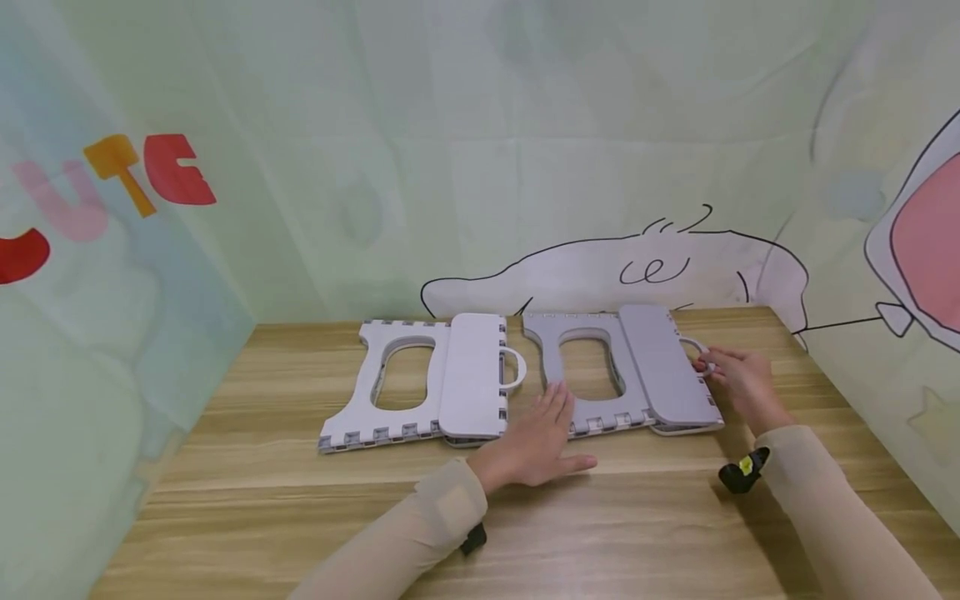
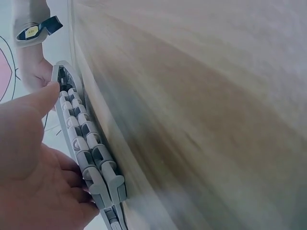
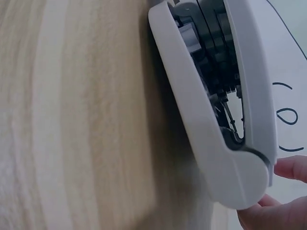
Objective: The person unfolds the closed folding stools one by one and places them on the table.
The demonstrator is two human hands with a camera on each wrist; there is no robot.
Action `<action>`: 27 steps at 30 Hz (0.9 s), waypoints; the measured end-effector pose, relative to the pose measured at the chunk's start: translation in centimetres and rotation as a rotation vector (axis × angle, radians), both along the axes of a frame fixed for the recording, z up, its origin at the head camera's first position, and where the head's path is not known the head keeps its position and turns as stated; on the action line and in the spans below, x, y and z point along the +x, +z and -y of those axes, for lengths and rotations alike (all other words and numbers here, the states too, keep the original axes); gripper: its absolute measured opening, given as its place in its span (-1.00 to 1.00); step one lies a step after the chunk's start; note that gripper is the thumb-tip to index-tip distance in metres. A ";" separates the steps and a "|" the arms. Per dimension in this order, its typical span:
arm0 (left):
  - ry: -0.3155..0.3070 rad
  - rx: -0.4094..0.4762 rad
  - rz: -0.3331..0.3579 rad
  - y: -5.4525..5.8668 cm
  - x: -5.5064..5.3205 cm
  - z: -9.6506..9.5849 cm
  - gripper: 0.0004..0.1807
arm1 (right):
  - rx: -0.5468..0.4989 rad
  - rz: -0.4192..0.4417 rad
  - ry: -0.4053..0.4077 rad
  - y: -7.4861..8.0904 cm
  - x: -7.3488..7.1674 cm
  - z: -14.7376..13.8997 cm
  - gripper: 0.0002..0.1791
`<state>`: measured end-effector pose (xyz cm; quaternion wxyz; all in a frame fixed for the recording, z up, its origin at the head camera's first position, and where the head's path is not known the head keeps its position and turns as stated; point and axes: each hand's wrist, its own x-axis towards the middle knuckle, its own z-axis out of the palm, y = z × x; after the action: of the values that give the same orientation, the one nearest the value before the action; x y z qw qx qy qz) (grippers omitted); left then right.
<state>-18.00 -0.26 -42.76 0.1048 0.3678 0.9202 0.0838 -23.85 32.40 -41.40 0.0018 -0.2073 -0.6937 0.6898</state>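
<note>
Two folded step stools lie flat, side by side: a white folding stool and a greyer folding stool to its right. My left hand rests its fairly straight fingers on the near left corner of the grey stool, the thumb spread toward the right. At that stool's right end, my right hand pinches the looped carry handle between thumb and fingers. The left wrist view shows the hinged edge of the stool beside my palm. Up close in the right wrist view is the stool's rounded end.
Both stools rest on a wood-grain table, near its back edge. Behind it hangs a pale green printed cloth with cartoon drawings and letters. The white stool's loop handle points toward the grey stool.
</note>
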 end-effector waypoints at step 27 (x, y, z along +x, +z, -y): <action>-0.012 0.029 0.003 0.0 0.4 -0.8 -0.08 | -0.315 -0.099 -0.125 3.1 1.1 -0.2 -0.89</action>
<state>-17.57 0.52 -42.72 0.1015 0.3748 0.9164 0.0969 -22.74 32.64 -38.30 0.0465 -0.2134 -0.5617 0.7980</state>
